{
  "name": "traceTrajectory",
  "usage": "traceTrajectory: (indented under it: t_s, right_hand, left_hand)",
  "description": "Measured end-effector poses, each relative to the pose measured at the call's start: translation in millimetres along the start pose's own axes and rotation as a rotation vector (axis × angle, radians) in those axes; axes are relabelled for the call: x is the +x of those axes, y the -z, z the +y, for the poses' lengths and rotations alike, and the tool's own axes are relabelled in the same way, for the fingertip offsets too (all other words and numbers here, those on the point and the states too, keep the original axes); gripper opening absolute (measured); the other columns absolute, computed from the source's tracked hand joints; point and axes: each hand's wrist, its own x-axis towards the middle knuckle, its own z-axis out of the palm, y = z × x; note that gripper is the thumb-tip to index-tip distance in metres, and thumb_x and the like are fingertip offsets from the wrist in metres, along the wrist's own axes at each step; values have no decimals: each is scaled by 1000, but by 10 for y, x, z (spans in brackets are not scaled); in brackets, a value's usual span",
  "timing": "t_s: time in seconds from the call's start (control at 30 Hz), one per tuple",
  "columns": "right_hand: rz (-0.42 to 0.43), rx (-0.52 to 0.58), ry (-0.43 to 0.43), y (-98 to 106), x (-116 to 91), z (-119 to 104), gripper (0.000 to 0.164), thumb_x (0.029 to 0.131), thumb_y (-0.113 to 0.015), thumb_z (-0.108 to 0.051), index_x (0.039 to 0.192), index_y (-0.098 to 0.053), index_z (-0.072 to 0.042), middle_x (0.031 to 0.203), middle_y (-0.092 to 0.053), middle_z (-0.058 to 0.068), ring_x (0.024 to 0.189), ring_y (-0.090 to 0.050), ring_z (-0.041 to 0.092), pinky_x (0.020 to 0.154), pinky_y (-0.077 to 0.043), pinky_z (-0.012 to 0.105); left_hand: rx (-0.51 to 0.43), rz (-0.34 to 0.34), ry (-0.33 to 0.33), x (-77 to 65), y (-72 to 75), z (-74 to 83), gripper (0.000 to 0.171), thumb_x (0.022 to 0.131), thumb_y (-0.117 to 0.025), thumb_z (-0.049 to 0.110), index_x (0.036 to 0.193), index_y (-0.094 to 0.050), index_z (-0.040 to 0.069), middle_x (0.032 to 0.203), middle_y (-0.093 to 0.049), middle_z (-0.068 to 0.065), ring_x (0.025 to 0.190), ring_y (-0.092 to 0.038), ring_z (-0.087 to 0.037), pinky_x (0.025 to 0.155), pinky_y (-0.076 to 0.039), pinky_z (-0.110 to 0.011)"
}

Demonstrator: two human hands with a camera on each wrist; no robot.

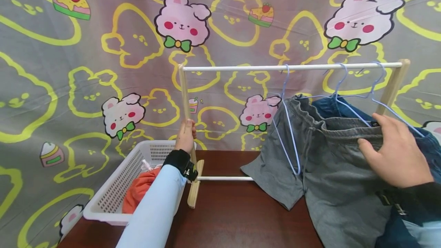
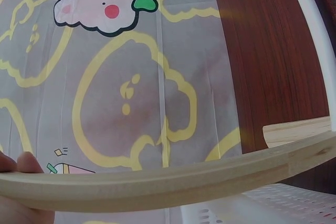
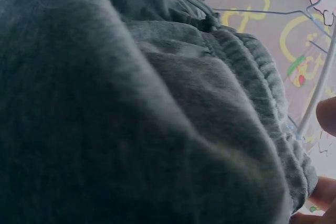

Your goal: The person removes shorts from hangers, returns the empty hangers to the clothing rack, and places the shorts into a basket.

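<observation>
My left hand grips the left wooden upright of a small clothes rack; its fingertips show round the wood in the left wrist view. Grey shorts with a drawstring hang at the right half of the rack. A lilac hanger hooks over the white rail, its lower end overlapping the shorts' left leg. My right hand is at the right end of the grey waistband, thumb spread away from the fingers. In the right wrist view the fingers touch the waistband's edge.
Blue garments hang behind the shorts, near two more hangers. Left of the rack, a white basket contains orange cloth. A brown table lies below, and a cartoon-print curtain stands close behind.
</observation>
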Motion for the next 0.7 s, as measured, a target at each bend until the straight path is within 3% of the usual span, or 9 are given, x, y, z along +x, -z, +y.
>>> traceTrajectory:
  t_s: [0.2,0.5,0.7]
  right_hand:
    - [-92,-33,-71,3,43,30,85,97,-60,-23,159,-6,3,146,-23,45,122,-32,66,93,-31,79]
    - [-152,-51,-136,-13,99,50,85,100,-55,-24,157,1,5,137,-30,49,100,-46,65,83,-41,76]
    - [-180,-59,-84,-21,137,79,59,103,-51,-21,146,-26,11,119,-43,46,86,-53,55,70,-45,67]
  left_hand:
    - [-1,0,-6,-10,-4,2,43,111,-21,37,119,-41,0,90,-39,-6,81,-42,-20,82,-39,-39]
    - [11,1,12,-36,6,-4,40,111,-21,40,117,-42,6,91,-40,-5,84,-43,-23,82,-38,-37]
    - [1,-3,5,-25,10,4,42,111,-21,39,119,-42,3,91,-40,-5,82,-43,-22,82,-38,-37]
